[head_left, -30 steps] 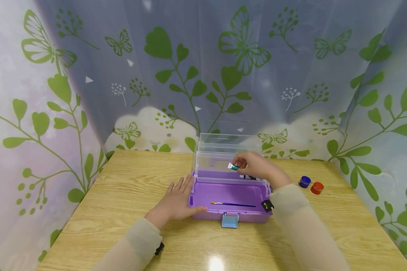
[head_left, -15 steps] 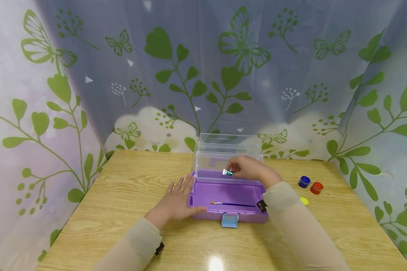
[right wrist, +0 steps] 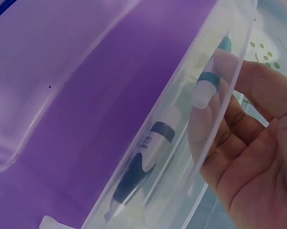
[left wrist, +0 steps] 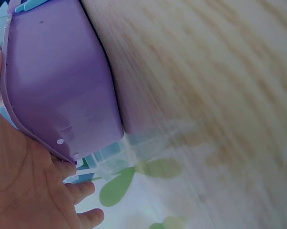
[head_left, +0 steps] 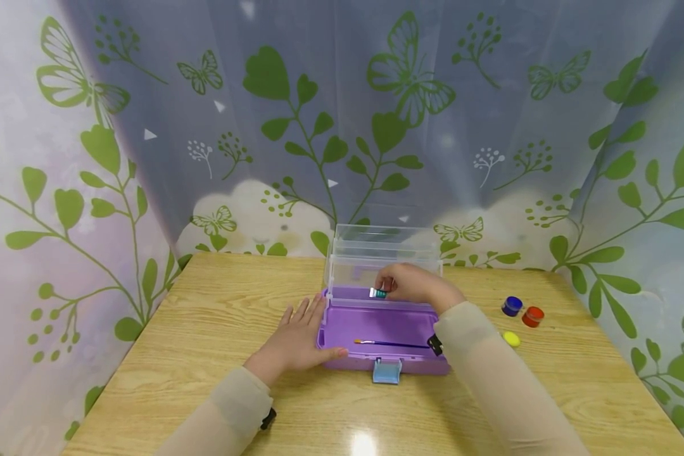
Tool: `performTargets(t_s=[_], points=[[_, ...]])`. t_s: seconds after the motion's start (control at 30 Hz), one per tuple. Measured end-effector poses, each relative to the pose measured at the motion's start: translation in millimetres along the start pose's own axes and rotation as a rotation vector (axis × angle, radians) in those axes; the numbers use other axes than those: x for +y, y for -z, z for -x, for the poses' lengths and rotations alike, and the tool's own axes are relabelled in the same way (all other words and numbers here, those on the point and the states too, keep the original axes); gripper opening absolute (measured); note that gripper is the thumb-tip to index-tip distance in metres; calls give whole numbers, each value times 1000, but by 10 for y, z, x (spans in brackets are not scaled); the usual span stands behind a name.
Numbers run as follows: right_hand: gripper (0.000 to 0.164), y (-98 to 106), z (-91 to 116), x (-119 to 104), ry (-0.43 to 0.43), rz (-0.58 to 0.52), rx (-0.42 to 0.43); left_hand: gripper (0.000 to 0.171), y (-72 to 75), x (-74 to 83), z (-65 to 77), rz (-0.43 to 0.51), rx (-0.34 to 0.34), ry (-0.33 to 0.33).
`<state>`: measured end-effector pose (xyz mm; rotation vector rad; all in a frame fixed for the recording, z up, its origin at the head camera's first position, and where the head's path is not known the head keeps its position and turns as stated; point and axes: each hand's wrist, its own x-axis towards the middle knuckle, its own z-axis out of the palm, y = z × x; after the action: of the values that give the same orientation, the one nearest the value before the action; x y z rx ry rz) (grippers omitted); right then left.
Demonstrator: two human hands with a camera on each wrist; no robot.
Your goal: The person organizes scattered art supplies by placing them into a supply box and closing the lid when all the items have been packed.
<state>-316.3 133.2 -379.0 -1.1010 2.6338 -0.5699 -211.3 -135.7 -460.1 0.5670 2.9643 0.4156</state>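
Observation:
A purple box (head_left: pixel 348 326) stands on the table with its clear lid and tray section (head_left: pixel 384 233) raised at the back. My left hand (head_left: pixel 291 343) rests against the box's left side, fingers spread and thumb over the front rim. Between thumb and fingers, my right hand (head_left: pixel 413 285) pinches a small teal-banded paint tube (head_left: pixel 378 293) at the clear section. The right wrist view shows that tube (right wrist: pixel 208 86) behind a clear wall. A dark-banded paint tube (right wrist: pixel 148 152) lies in the clear compartment beside it, hidden in the head view. Inside the box lies a blue-handled paintbrush (head_left: pixel 390 344).
Right of the box stand a blue paint pot (head_left: pixel 512 306) and a red one (head_left: pixel 532 316). A yellow round thing (head_left: pixel 511 339) sits close to the right sleeve, partly covered by it. A light-blue latch (head_left: pixel 386 372) hangs at the box's front. Patterned curtains (head_left: pixel 319 126) enclose the table.
My right hand has moved left and slightly down with the teal-banded tube. The yellow thing has come into sight from behind the sleeve. My left hand stays in place.

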Motion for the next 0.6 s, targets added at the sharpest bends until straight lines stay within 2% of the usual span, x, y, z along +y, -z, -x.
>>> performTargets(t_s=[0.17,0.6], points=[[16,0,-12,-8,5,6,-12,119,12,10,0,0,0,2],[17,3,10,13,-51,5,-24,118,7,8,3,13,7,1]])
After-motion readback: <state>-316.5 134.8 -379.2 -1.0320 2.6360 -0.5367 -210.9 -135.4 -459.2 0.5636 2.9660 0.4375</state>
